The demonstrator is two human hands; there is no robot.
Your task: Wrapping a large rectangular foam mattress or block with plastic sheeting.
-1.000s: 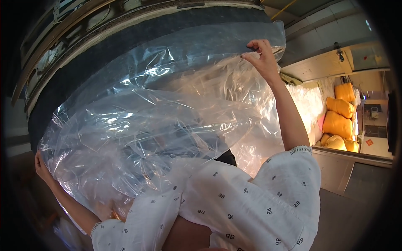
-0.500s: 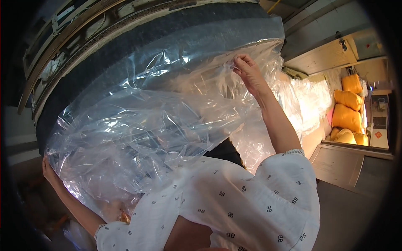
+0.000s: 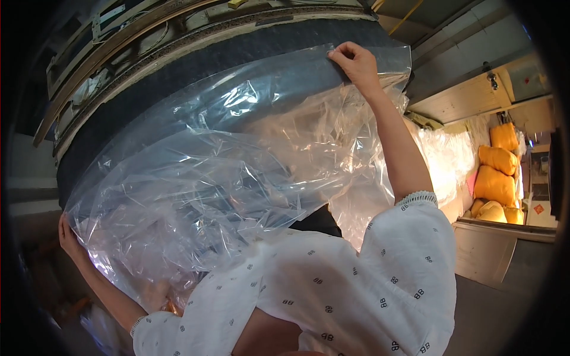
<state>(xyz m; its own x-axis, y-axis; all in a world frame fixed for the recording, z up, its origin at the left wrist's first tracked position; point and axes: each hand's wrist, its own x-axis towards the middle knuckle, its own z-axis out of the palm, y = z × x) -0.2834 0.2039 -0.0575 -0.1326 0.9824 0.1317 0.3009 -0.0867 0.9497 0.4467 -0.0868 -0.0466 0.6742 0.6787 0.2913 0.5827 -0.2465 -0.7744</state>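
Note:
A large sheet of clear plastic film (image 3: 231,151) lies crumpled across a dark-topped table (image 3: 196,68) and drapes down toward my body. At the far right, my right hand (image 3: 359,66) pinches the film's far edge between thumb and fingers. My left hand (image 3: 68,234) is at the left end, closed around the film's left corner, its fingers partly hidden at the table's edge. Between the hands, the far edge runs fairly straight over the dark top, while the nearer film is bunched in shiny folds.
Beyond the table runs a frame with a long wooden strip (image 3: 110,50). More bunched clear plastic (image 3: 442,157) glows under light to the right. Several orange bundles (image 3: 496,185) are stacked at far right, near a pale wooden panel (image 3: 457,89).
My right hand has moved farther away across the table, drawing the film's far edge with it and spreading the film over more of the dark top. My left hand stays at the left corner.

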